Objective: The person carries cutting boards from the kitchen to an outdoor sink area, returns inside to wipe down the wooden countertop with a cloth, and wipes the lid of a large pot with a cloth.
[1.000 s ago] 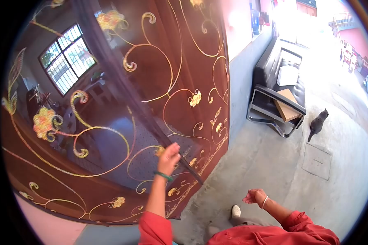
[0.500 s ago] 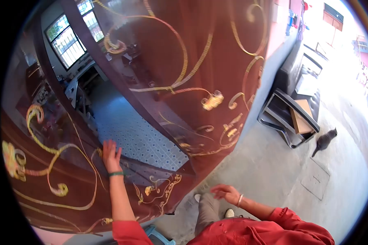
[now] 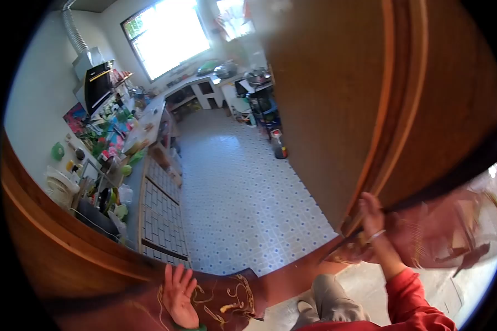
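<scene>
My left hand (image 3: 179, 295) is low in the view, palm showing and fingers spread, beside the dark red curtain (image 3: 234, 300) with gold scroll embroidery. My right hand (image 3: 371, 215) is raised at the brown wooden door frame (image 3: 384, 154), its fingers pointing up and slightly blurred. Another part of the sheer curtain (image 3: 425, 237) is swept to the right around that wrist and forearm. Between my hands lies the open doorway, with a reddish threshold (image 3: 292, 267) just ahead of my feet.
Beyond the doorway is a kitchen with a blue-dotted tiled floor (image 3: 237, 193). A cluttered counter (image 3: 138, 176) runs along the left, under a range hood (image 3: 96, 88). A brown door (image 3: 326, 94) stands on the right. A dark bottle (image 3: 280, 148) is on the floor near it.
I have moved up to the doorway and turned toward the kitchen. The curtain is now parted to both sides, and my right hand has risen from my side to the frame.
</scene>
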A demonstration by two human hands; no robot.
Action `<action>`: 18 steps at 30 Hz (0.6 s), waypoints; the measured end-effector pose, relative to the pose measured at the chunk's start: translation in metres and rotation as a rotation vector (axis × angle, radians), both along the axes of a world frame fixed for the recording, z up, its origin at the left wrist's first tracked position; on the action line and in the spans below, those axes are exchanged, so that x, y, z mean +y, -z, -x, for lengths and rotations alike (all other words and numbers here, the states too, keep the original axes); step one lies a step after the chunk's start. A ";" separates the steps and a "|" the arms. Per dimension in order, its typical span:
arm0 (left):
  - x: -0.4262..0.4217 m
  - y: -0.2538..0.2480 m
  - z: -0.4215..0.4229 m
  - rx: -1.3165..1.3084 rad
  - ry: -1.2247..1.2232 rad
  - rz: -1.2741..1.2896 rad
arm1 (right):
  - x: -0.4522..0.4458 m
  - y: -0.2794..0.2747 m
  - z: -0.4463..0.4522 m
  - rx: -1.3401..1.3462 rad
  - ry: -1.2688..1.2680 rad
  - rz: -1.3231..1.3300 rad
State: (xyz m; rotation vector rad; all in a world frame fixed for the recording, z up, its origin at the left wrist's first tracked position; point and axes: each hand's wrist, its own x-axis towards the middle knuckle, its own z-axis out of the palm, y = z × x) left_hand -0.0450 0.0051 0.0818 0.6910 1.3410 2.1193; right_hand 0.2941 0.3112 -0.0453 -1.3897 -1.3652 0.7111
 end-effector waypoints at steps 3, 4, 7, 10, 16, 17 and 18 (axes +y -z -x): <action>-0.004 -0.015 0.004 -0.028 0.056 -0.026 | 0.049 0.015 -0.026 0.253 -0.135 -0.011; -0.001 -0.021 0.009 -0.018 -0.030 0.036 | 0.056 -0.003 -0.017 0.253 -0.117 0.086; 0.019 -0.025 0.007 0.258 -0.298 0.243 | 0.098 0.014 0.004 0.367 -0.118 0.051; 0.072 -0.011 -0.012 0.125 -0.441 0.218 | 0.140 0.030 0.044 0.428 -0.167 0.169; 0.190 0.046 -0.011 -0.190 -0.337 0.176 | 0.217 0.057 0.147 0.625 -0.445 0.694; 0.207 0.046 -0.003 -0.075 -0.315 0.236 | 0.228 0.040 0.164 0.604 -0.482 0.769; 0.219 0.045 0.001 -0.102 -0.300 0.260 | 0.242 0.034 0.177 0.572 -0.538 0.804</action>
